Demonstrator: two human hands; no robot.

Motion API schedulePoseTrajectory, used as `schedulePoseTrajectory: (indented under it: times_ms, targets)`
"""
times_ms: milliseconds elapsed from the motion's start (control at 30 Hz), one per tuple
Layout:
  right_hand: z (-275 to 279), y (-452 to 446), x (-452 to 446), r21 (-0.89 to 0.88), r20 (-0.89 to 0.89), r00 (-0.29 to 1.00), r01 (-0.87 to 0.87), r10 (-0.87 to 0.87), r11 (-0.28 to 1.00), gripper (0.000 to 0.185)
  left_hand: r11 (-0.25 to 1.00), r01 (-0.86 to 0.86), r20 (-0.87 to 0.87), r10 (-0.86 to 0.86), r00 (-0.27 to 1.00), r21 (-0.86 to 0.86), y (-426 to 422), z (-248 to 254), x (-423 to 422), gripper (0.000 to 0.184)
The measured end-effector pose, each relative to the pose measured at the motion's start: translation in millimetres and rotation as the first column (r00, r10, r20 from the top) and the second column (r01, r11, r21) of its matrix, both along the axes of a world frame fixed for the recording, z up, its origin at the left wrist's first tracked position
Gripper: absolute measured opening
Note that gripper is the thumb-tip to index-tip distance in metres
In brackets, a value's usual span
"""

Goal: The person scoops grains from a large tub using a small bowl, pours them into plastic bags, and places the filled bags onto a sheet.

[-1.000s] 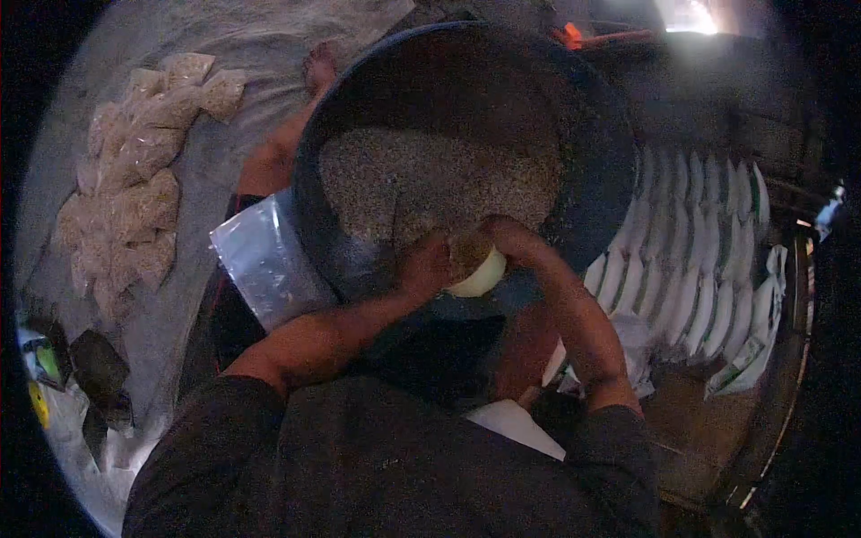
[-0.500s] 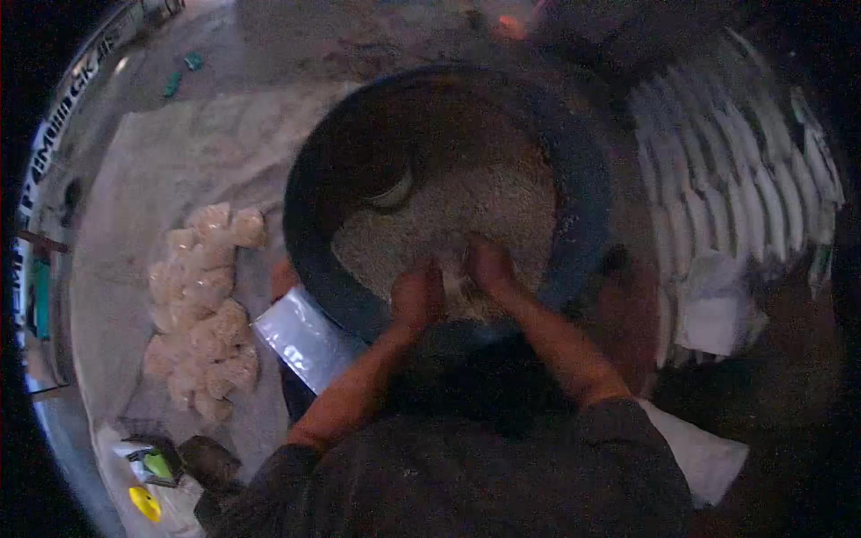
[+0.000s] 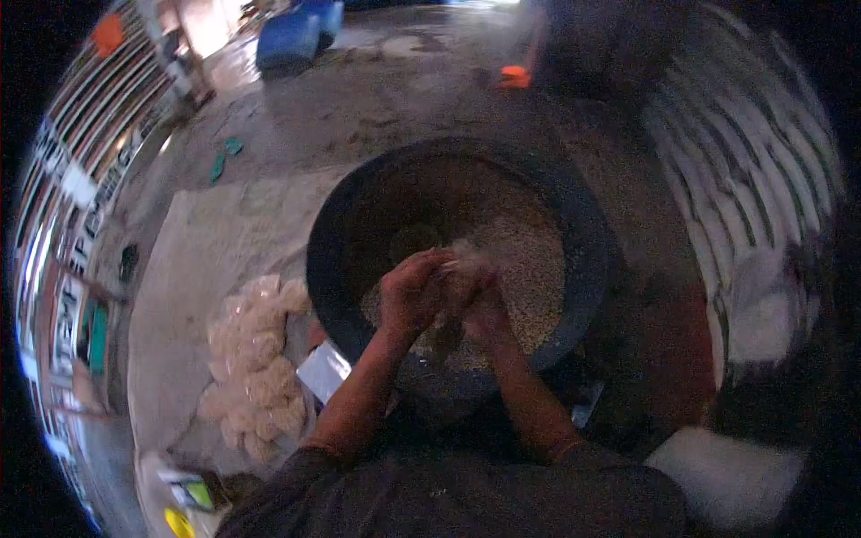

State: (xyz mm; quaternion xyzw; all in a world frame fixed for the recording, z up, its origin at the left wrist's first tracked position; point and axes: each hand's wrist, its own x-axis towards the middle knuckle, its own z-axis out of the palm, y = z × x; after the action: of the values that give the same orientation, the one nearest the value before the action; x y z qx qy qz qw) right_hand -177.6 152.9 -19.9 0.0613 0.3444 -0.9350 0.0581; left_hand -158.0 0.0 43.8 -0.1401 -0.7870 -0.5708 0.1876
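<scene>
Bag of thin, see-through plastic (image 3: 462,280), small and blurred, sits between the two hands, above the pale beige grain (image 3: 534,291) heaped in a big, round, dark blue tub (image 3: 585,278). The left hand (image 3: 413,291) is curled narrow around the bag's near-left side, its knuckles turned upward. The right hand (image 3: 487,312) is drawn in against the opposite side and also grips the bag; blur hides how its separate fingers lie. Only a narrow space, taken up by the bag, parts the hands. How full the bag is, I cannot tell.

Both forearms cross the tub's near rim. Just beside the left forearm, outside the tub, lies a shiny, flat stack of clear plastic (image 3: 325,369). Left of that, a pile of clear plastic bags filled with tan contents (image 3: 256,359) rests on a wide, pale grey-beige sheet (image 3: 229,220) spread over the floor.

On the right, well apart from the hands, stand curved rows of slim white packs (image 3: 758,170), with a crumpled white plastic bundle (image 3: 762,309) near them. Farther ahead, a bright orange object (image 3: 514,76) lies beyond the tub, and blue drums (image 3: 289,40) stand at the far left.
</scene>
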Motion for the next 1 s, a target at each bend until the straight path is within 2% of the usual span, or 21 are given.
schedulePoseTrajectory:
  times_ms: [33,67,133,200,233,333,367,400,433,467,500,533,567,600,667,733,800,833,867,933,1000]
  targets:
    - [-19,1,6,-0.104,0.020,0.986,-0.160,0.163,0.982,0.075,1.000,-0.020,0.022,0.020,1.000,-0.010,-7,0,6,0.039]
    - [-38,3,13,-0.195,0.036,0.945,-0.311,0.324,0.930,0.077,0.997,-0.072,-0.093,0.070,0.993,-0.018,-13,-5,13,0.040]
    - [-25,-24,32,-0.055,0.105,0.912,-0.392,0.396,0.918,0.079,0.967,-0.252,-0.299,0.229,0.927,-0.041,-34,-26,32,0.040]
    - [-2,-57,55,-0.054,-0.001,0.838,-0.546,0.546,0.836,0.080,0.951,-0.293,0.064,0.287,0.956,0.103,-64,-40,67,0.044]
    - [6,-69,61,-0.053,-0.056,0.806,-0.592,0.589,0.804,0.080,0.931,-0.304,0.231,0.257,0.938,0.200,-76,-46,83,0.046]
    - [8,-82,58,0.077,0.114,0.717,-0.696,0.687,0.714,0.079,0.919,-0.319,-0.072,0.343,0.936,0.232,-142,-28,124,0.043]
    - [-16,-75,47,0.506,0.103,0.701,-0.648,0.706,0.570,0.076,0.790,-0.585,-0.210,0.550,0.809,-0.185,-160,7,136,0.040]
    - [-60,-64,30,0.832,0.114,0.682,-0.463,0.722,0.306,0.073,0.439,-0.742,-0.425,0.622,0.658,-0.507,-180,35,145,0.036]
    - [-81,-55,24,0.949,0.238,0.652,-0.312,0.720,-0.032,0.068,0.326,-0.803,-0.450,0.695,0.561,-0.498,-201,30,140,0.026]
    - [-101,-47,18,0.917,0.372,0.621,-0.131,0.690,-0.376,0.063,0.296,-0.630,-0.325,0.659,0.679,-0.718,-243,-8,139,0.024]
    - [-107,-43,14,0.731,0.581,0.583,-0.065,0.568,-0.680,0.056,0.453,-0.518,-0.012,0.744,0.668,-0.725,-267,-37,134,0.026]
    - [-123,-25,18,0.631,0.629,0.594,-0.015,0.501,-0.775,0.049,0.607,-0.404,0.301,0.740,0.601,-0.684,-281,-67,133,0.028]
    - [-138,-7,23,0.516,0.674,0.602,0.032,0.428,-0.856,0.043,0.598,-0.418,0.232,0.721,0.653,-0.684,-293,-104,138,0.032]
    - [-166,10,32,0.587,0.586,0.652,0.068,0.481,-0.807,0.037,0.577,-0.437,0.143,0.701,0.699,-0.690,-317,-140,140,0.036]
    - [-187,16,46,0.685,0.457,0.702,0.115,0.546,-0.720,0.031,0.560,-0.467,0.186,0.753,0.631,-0.684,-375,-243,156,0.041]
    - [-180,18,56,0.726,0.393,0.710,0.150,0.584,-0.671,0.029,0.280,-0.400,0.010,0.829,0.558,-0.872,-456,-380,177,0.041]
    - [-206,38,77,0.800,0.316,0.698,0.168,0.642,-0.576,0.029,0.423,-0.316,0.336,0.895,0.293,-0.849,-472,-401,180,0.044]
    - [-215,46,77,0.831,0.272,0.682,0.189,0.679,-0.523,0.029,0.283,-0.629,0.108,0.947,0.302,-0.724,-435,-346,155,0.044]
    - [-216,49,76,0.912,0.243,0.748,0.041,0.618,-0.409,0.029,0.166,-0.848,-0.147,0.951,0.273,-0.503,-390,-275,127,0.044]
    - [-169,35,75,0.985,0.104,0.809,-0.004,0.578,-0.170,0.031,0.212,-0.875,-0.419,0.812,0.406,-0.435,-286,-121,95,0.044]
    - [-90,8,62,1.000,-0.010,0.824,0.023,0.566,-0.015,0.033,0.661,-0.720,-0.276,0.666,0.693,-0.210,-193,-91,86,0.044]
